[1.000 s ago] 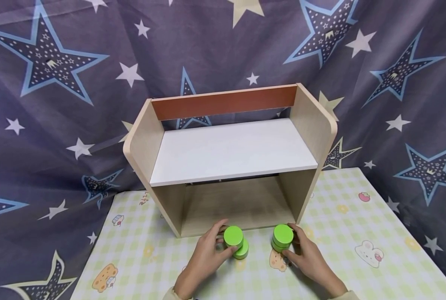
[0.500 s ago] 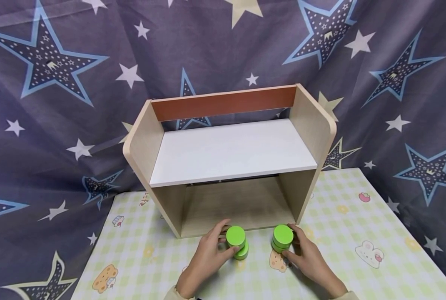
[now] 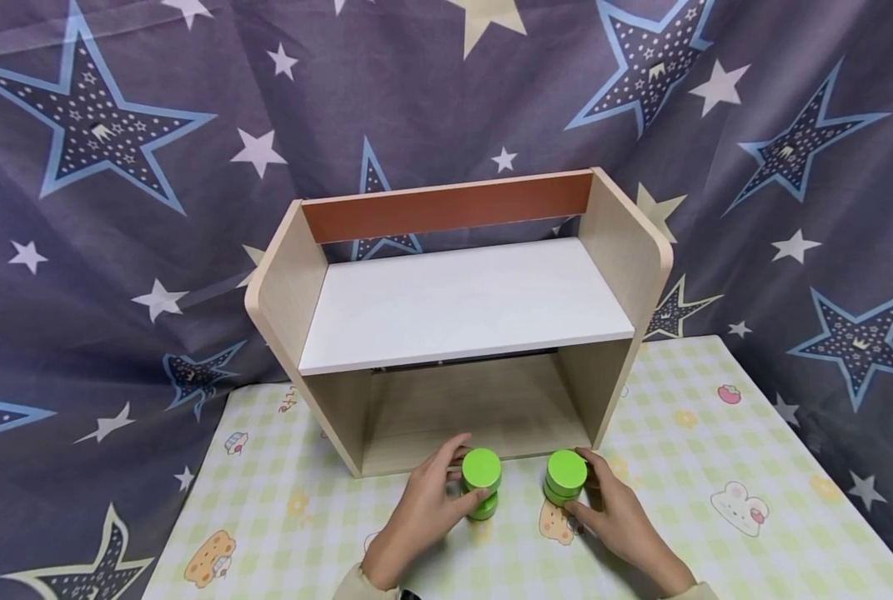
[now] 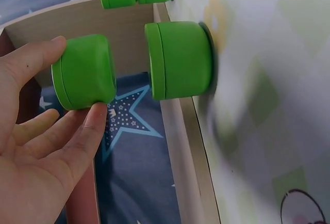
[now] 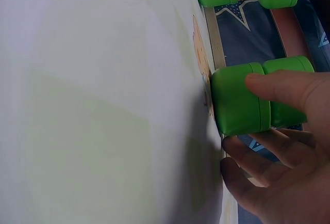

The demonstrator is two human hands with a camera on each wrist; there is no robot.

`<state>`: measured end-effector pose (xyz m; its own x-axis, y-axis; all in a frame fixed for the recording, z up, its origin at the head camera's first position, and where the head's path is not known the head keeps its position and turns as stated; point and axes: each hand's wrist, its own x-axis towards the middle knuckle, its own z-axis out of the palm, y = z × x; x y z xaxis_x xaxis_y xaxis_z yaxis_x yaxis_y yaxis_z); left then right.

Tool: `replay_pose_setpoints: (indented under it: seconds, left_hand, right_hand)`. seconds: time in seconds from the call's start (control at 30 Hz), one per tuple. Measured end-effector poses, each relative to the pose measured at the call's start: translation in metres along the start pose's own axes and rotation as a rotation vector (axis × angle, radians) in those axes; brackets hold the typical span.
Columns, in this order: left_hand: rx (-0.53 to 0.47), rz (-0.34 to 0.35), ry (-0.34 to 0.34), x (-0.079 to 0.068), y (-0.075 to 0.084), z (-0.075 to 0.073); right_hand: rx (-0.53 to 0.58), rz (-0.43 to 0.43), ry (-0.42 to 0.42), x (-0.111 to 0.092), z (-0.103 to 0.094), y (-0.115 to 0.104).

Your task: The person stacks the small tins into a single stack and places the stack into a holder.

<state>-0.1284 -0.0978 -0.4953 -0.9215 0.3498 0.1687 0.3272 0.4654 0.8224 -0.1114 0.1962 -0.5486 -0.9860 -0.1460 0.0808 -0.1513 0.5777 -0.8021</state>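
Note:
My left hand (image 3: 425, 508) pinches a small round green tin (image 4: 85, 72) between thumb and fingertips. It hangs over a second green tin (image 4: 180, 61) that stands on the table; the left wrist view shows a gap between the two. In the head view the held tin overlaps most of the lower one. To the right, two more green tins are stacked, an upper one (image 3: 567, 472) on a lower one (image 5: 237, 100). My right hand (image 3: 617, 510) holds this stack near its base, thumb against the lower tin and fingers curled on the opposite side.
Right behind the tins stands a wooden shelf unit (image 3: 649, 275) with a white upper board (image 3: 469, 300) and an open lower compartment. A checked cloth (image 3: 716, 450) with cartoon prints covers the table. A dark star-patterned curtain (image 3: 446, 100) hangs behind.
My left hand has shifted the held tin slightly to the right, more squarely over the lower tin. The right hand and its stack have stayed put.

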Motion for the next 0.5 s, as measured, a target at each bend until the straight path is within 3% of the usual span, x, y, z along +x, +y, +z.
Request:
replay_pose_setpoints:
  seconds: [0.5]
  left_hand:
    - [0.01,0.005,-0.005,0.0082,0.0045,0.0071]
  right_hand:
    - [0.002,-0.008,0.008,-0.0002,0.0006,0.0013]
